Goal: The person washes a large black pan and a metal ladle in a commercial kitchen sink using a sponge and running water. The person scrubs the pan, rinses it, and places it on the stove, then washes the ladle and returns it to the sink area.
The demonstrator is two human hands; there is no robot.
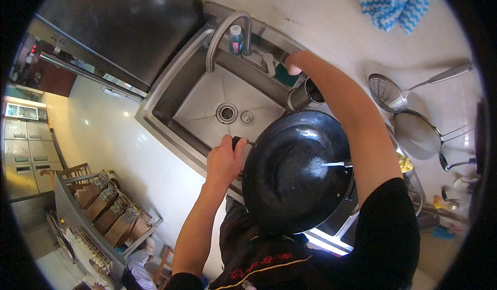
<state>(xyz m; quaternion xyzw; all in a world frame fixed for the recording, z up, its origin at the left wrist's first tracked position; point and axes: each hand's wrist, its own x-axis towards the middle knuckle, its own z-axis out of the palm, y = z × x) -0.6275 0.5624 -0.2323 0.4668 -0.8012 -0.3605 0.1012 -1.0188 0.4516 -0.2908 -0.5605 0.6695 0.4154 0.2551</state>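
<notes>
A black wok (283,197) is tilted over the right end of a stainless-steel sink (194,115). My left hand (225,158) is closed around its dark handle (235,141). A thin white stream (334,164), apparently water, strikes the wok's inside; its spout is mostly behind my right arm. My right hand (295,63) reaches to the sink's back ledge, at a dark green scouring pad (286,76). Its fingers are largely hidden, so whether it grips the pad is unclear. Beside the pad lies a small white object (268,64). A metal cylinder (301,98) stands below the hand.
A curved faucet (229,22) arches over the sink, near a white-capped bottle (235,39). On the right wall hang a skimmer (388,92), a round strainer (417,134) and a ladle (446,164). A blue-striped cloth (394,3) hangs above. At lower left, a person (141,266) is partly visible.
</notes>
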